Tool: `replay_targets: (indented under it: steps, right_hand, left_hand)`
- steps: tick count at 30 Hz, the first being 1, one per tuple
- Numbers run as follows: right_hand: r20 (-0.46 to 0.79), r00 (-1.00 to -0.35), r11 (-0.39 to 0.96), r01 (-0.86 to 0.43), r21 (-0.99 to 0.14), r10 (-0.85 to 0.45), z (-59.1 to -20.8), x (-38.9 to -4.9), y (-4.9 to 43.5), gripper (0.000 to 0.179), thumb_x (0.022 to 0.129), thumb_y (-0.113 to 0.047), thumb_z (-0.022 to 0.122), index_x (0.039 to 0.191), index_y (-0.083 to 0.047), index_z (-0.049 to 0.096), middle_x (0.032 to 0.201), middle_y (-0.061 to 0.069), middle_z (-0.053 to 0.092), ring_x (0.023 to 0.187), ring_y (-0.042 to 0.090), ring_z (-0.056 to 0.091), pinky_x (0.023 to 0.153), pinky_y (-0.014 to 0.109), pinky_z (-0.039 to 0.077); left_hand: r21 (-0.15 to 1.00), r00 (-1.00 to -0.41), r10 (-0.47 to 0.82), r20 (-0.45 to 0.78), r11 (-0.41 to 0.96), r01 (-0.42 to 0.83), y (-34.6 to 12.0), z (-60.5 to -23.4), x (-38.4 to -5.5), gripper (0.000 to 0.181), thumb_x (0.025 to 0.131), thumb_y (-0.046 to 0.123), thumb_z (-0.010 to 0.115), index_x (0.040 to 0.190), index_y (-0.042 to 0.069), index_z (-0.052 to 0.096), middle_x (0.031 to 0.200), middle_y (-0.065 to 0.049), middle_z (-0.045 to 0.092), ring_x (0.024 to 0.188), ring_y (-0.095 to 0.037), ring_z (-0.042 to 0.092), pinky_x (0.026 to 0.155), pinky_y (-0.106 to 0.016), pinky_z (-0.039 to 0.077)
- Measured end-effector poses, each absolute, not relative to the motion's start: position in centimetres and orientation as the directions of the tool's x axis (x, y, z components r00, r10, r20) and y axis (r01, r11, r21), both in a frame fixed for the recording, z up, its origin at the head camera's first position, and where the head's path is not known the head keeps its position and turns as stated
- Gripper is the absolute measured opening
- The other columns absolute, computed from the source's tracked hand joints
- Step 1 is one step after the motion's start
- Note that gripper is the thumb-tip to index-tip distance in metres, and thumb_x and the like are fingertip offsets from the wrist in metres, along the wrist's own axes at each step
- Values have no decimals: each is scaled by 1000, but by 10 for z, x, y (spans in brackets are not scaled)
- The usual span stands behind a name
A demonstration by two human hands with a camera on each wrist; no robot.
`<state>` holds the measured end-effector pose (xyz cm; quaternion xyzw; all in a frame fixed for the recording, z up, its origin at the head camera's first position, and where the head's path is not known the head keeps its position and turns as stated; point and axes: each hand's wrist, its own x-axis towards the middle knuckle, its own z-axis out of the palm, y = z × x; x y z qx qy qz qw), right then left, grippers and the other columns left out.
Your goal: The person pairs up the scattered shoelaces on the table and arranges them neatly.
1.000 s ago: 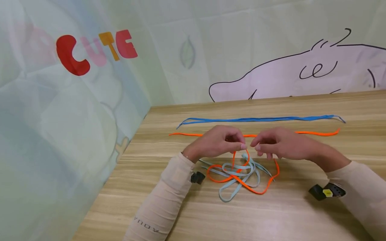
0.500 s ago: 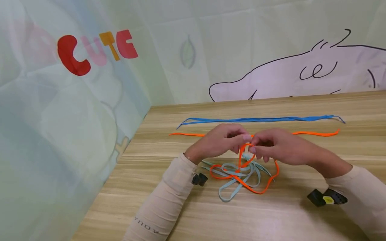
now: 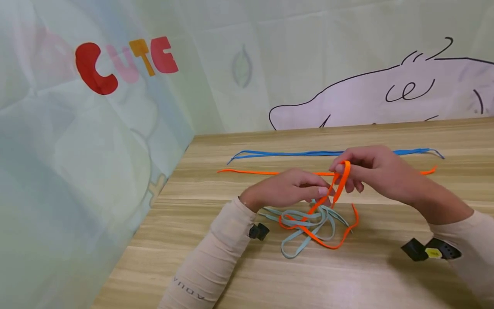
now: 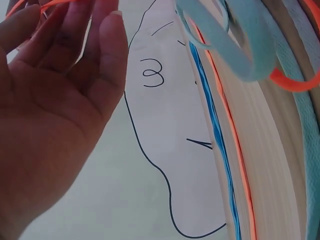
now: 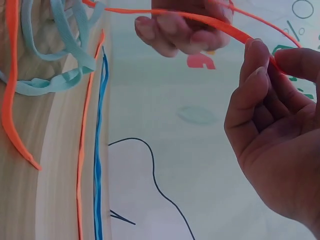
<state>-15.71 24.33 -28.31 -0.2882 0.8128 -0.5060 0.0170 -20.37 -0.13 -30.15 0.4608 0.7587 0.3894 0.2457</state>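
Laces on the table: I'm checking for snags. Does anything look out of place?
Yes: the pale blue lace lies bunched in front, crossed by the held orange lace, whereas the darker blue lace and second orange lace lie stretched out behind.

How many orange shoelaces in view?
2: one orange shoelace laid straight across the table; another pinched in the right hand, trailing into the pale teal shoelace tangle. The tangle may hide more.

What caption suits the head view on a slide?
The right hand pinches an orange lace above tangled pale-blue lacing.
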Motion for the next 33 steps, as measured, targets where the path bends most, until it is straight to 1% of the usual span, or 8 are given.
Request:
replay_targets:
  steps: [6, 9, 15, 18, 23, 25, 31, 33]
  right_hand:
    - [297, -832, 288, -462, -839, -469, -280, -158, 252, 14, 102, -8, 57, 108, -10, 70, 76, 13, 65, 66, 27, 60, 63, 34, 52]
    - [309, -837, 289, -465, -837, -452, -278, -158, 257, 15, 102, -7, 57, 110, -9, 69, 78, 13, 65, 66, 27, 61, 62, 34, 52]
    - [325, -870, 313, -446, -838, -371, -274, -158, 266, 13, 103, -11, 57, 107, -6, 68, 71, 15, 60, 65, 29, 58, 63, 34, 51]
    - [342, -881, 310, -442, -842, -327, -272, -158, 271, 15, 104, -12, 55, 106, -3, 68, 69, 14, 56, 64, 28, 56, 67, 33, 53]
    - [365, -889, 271, -436, -858, -275, -274, -163, 278, 18, 104, -9, 54, 108, 3, 67, 69, 14, 57, 61, 25, 55, 67, 29, 53]
    - [365, -896, 212, -419, -883, -252, -277, -166, 280, 19, 104, -8, 54, 108, 5, 66, 71, 14, 57, 62, 25, 55, 65, 29, 52]
    - [366, -918, -118, -351, -929, -153, -283, -177, 286, 20, 103, -4, 52, 104, 11, 66, 77, 13, 59, 60, 24, 51, 58, 29, 47]
    - [341, -934, -146, -325, -935, -108, -284, -180, 288, 21, 103, -5, 52, 102, 8, 69, 77, 12, 61, 60, 24, 51, 57, 28, 47]
  left_hand:
    - [835, -505, 863, 10, 271, 479, -3, -299, -202, 16, 103, 25, 59, 101, 13, 71, 88, 0, 70, 90, -26, 64, 80, -31, 52]
    - [833, -527, 850, 28, 271, 482, -5, -298, -203, 16, 102, 25, 61, 95, 14, 69, 85, -1, 69, 86, -26, 63, 75, -34, 50]
    - [833, -539, 840, 59, 256, 490, -10, -296, -207, 18, 102, 24, 59, 92, 12, 69, 86, -2, 68, 83, -20, 62, 74, -36, 49]
    - [840, -539, 838, 81, 235, 490, -14, -294, -208, 20, 103, 24, 58, 92, 11, 69, 86, -3, 68, 83, -21, 62, 78, -38, 52]
    - [854, -545, 833, 95, 213, 474, -17, -293, -209, 22, 104, 21, 57, 91, 7, 68, 85, -5, 68, 82, -23, 63, 81, -34, 54]
    - [851, -545, 832, 104, 209, 481, -18, -294, -210, 23, 104, 21, 57, 90, 7, 68, 85, -5, 68, 82, -26, 63, 78, -33, 53]
    - [845, -555, 824, 115, 213, 491, -20, -294, -212, 21, 104, 21, 56, 91, 8, 67, 85, -4, 69, 83, -31, 62, 74, -32, 52]
    - [847, -565, 818, 112, 218, 484, -21, -294, -212, 20, 104, 20, 56, 92, 8, 67, 85, -5, 69, 83, -28, 63, 74, -32, 52]
